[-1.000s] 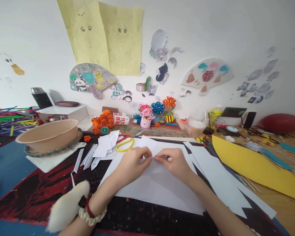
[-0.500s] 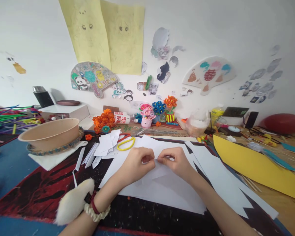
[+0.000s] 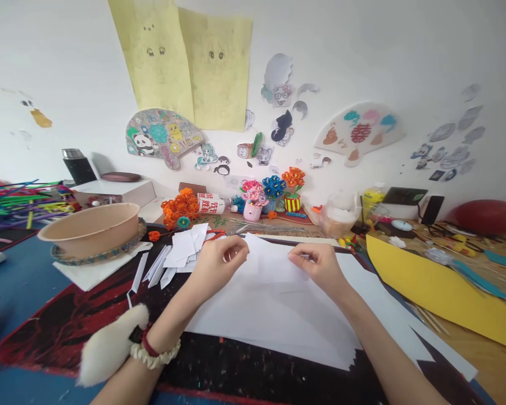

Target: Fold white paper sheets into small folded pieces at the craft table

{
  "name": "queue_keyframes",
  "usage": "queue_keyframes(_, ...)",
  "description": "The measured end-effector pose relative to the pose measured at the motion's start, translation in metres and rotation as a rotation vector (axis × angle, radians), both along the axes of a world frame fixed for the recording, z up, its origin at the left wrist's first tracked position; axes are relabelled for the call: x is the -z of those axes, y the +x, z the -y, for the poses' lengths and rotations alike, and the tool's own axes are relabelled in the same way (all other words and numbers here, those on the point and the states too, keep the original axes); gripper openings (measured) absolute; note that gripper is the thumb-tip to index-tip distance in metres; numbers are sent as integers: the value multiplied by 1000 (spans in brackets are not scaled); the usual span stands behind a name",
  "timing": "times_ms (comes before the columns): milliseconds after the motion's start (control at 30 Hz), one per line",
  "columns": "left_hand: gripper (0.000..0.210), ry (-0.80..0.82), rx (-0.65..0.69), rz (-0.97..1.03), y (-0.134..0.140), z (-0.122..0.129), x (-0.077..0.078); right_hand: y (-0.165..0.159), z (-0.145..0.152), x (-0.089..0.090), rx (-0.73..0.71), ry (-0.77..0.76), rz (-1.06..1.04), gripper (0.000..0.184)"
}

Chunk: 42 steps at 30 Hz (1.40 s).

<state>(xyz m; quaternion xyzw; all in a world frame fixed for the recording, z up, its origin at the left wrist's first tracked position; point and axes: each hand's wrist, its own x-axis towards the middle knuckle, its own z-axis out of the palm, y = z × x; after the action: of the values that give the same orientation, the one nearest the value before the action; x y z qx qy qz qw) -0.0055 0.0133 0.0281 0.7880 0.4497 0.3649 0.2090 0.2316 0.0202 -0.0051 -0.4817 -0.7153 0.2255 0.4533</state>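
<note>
Left hand [image 3: 219, 263] and right hand [image 3: 319, 270] have fingers together, on what I can't tell; leaning down could crease the white paper [image 3: 274, 326].

A white fan [image 3: 346, 134] bears red 囍 [image 3: 360, 133]; bottle [image 3: 217, 206] lettering [image 3: 207, 207] is unclear.

The left forearm [image 3: 181, 315] and right forearm [image 3: 379, 337] slant inward and forward; the left hand [image 3: 219, 264] and right hand [image 3: 321, 267] face each other, apart, fingers [image 3: 234, 243] curled, thumbs near index fingertips.
</note>
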Motion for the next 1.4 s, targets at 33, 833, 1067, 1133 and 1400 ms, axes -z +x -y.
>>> queue_keyframes(33,19,-5,10,7,2,1,1,-4,2,0,-28,-19,1,19)
queue_keyframes(833,19,11,35,-83,25,14,15,-30,14,3,-446,-339,-18,18)
queue_keyframes(1067,18,76,-112,-83,7,4,6,-25,10,2,-423,-401,-81,17)
queue_keyframes(1133,17,86,-147,-58,2,1,4,-24,10,1,-392,-413,-93,18)
queue_keyframes(1400,17,58,-246,-15,-7,-5,1,-19,8,1,-365,-406,-79,18)
